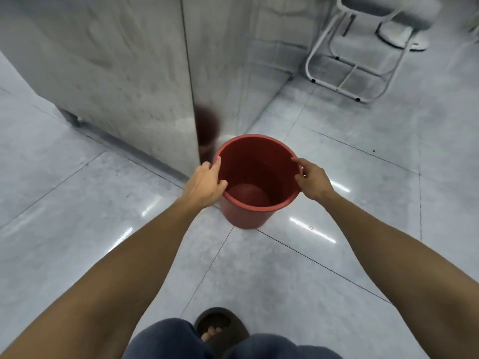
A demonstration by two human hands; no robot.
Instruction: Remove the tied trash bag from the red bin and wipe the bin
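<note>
Red bin (248,216), no bag inside, is being gripped at its rim between left hand (204,183) and right hand (312,181), fingers curled over. Wiping is probably being approached; no cloth visible.

Bare forearms, dark blue trousers (166,340), brown slipper (228,325).

Glossy grey tiled floor (337,268), dark grout lines visible. Red bin (248,213) stands upright on it beside a mirrored cabinet (124,73). White folding chair (357,60) stands well apart. A sandalled foot (220,330) rests on the tiles.
</note>
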